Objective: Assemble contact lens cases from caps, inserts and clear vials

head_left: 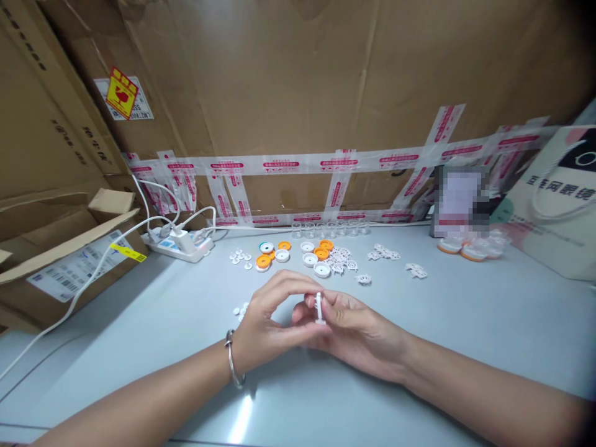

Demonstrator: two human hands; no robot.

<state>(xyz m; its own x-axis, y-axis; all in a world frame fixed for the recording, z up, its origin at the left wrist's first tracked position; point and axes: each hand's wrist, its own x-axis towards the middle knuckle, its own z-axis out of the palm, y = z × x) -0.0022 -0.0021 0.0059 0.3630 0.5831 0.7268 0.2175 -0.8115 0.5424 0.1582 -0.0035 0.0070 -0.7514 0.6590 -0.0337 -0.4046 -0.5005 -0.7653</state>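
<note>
A white part (319, 308) stands upright above the table (503, 347), held between both hands' fingertips. The right hand (365, 335) pinches it between thumb and finger; the left hand (258, 329) grips it at top and base. Beyond lie orange discs (263, 261), white discs (321, 270) and lattice pieces (364, 280). Behind these, clear cups (332, 230) line a carton (279, 81).

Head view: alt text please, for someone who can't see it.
A person's right hand pinches a small white part, the left hand curled around it, above a grey table. Beyond are orange and white discs, small white pieces and a row of clear cups, before taped cardboard.
</note>
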